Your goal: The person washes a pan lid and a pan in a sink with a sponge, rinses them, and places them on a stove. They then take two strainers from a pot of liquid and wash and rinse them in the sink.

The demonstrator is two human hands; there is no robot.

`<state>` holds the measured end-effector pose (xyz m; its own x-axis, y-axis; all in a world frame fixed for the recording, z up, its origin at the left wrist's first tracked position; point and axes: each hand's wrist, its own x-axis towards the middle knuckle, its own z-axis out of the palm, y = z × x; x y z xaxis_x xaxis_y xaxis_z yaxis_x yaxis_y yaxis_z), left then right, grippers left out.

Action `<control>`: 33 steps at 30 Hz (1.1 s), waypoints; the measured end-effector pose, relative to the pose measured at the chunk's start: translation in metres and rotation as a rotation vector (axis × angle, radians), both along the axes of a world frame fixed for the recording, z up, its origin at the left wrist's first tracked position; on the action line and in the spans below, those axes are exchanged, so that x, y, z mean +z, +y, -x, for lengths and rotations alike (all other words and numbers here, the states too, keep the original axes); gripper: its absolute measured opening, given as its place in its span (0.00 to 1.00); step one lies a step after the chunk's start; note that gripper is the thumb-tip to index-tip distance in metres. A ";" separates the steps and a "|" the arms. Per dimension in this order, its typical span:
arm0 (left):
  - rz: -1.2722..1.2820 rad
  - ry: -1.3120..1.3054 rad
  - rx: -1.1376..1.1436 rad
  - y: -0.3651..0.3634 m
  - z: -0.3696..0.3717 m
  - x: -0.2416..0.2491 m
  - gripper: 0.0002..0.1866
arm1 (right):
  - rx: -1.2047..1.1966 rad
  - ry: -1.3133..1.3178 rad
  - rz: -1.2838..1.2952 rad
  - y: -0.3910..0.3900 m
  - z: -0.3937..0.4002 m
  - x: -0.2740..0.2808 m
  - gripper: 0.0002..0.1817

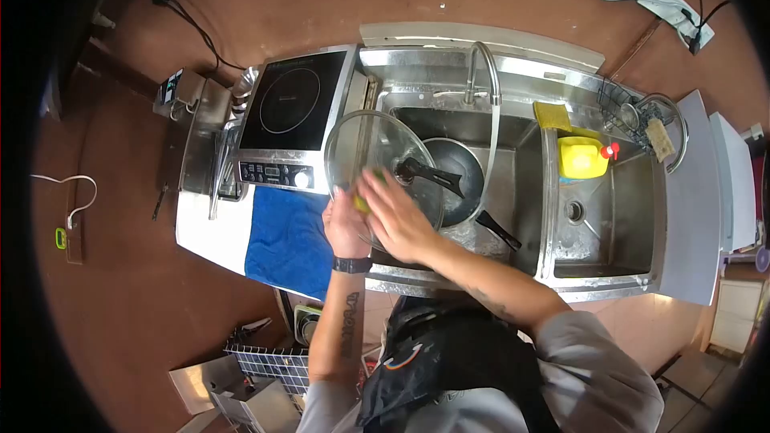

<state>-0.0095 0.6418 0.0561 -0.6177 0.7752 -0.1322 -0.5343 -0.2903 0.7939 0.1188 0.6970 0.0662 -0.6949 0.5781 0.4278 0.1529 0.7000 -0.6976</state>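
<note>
A round glass lid with a black handle is tilted over the left sink basin. My left hand grips its lower left edge. My right hand presses a yellow-green sponge against the glass, its fingers partly covering the sponge. Behind and to the right of the lid, a dark pan lies in the basin, its black handle pointing toward the front edge. Water runs from the curved tap beside the pan.
An induction cooker stands left of the sink, with a blue towel in front. The right basin holds a yellow bottle. A yellow cloth hangs on the divider, near a wire rack at the back right.
</note>
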 end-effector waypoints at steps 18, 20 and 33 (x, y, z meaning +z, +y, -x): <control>0.060 -0.225 -0.307 -0.068 0.056 0.003 0.20 | 0.558 -0.175 -0.442 0.109 -0.032 -0.017 0.29; 0.108 -0.174 -0.357 -0.059 0.041 0.000 0.19 | 0.443 -0.164 -0.444 0.121 -0.001 -0.013 0.26; 0.038 -0.309 -0.086 -0.001 -0.015 -0.018 0.37 | 0.153 -0.273 -0.142 -0.029 -0.070 -0.040 0.32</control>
